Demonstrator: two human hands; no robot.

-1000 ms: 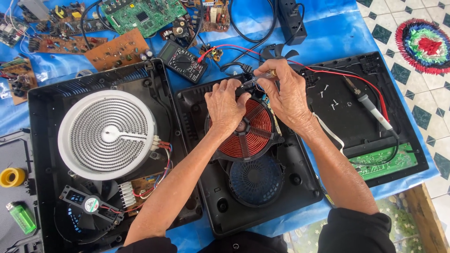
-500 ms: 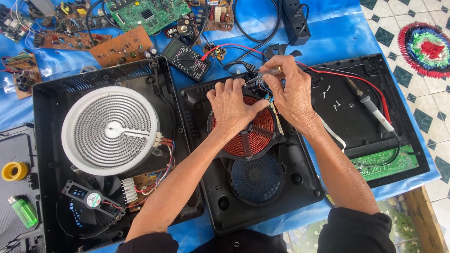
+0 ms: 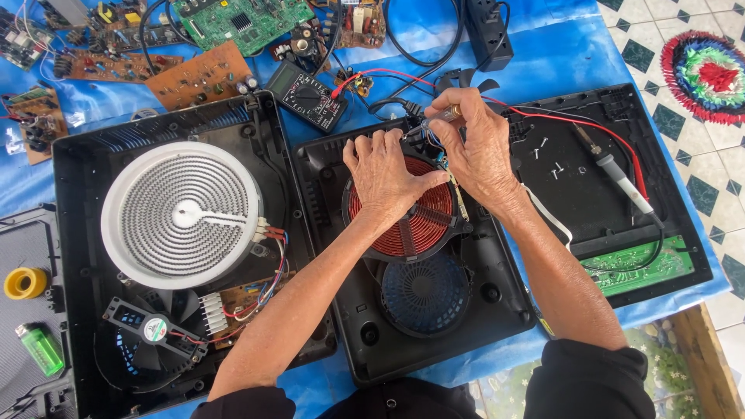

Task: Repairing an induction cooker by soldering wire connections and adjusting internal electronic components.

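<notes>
Beside the green lighter (image 3: pixel 40 349), a yellow tape roll (image 3: pixel 25 282).

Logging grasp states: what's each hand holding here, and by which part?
Right hand pinches a slim metal tool at its rear end, tip toward the wires. Left hand rests flat on the copper coil, gripping nothing.

A white spiral radiant heating element (image 3: pixel 183 214) sits in a black open cooker casing (image 3: pixel 77 163), above a small black fan (image 3: pixel 151 329). A black multimeter (image 3: pixel 313 95) lies near green (image 3: pixel 240 19) and brown circuit boards (image 3: pixel 199 76); left, a yellow tape roll (image 3: pixel 24 282) and green lighter (image 3: pixel 40 349)
</notes>
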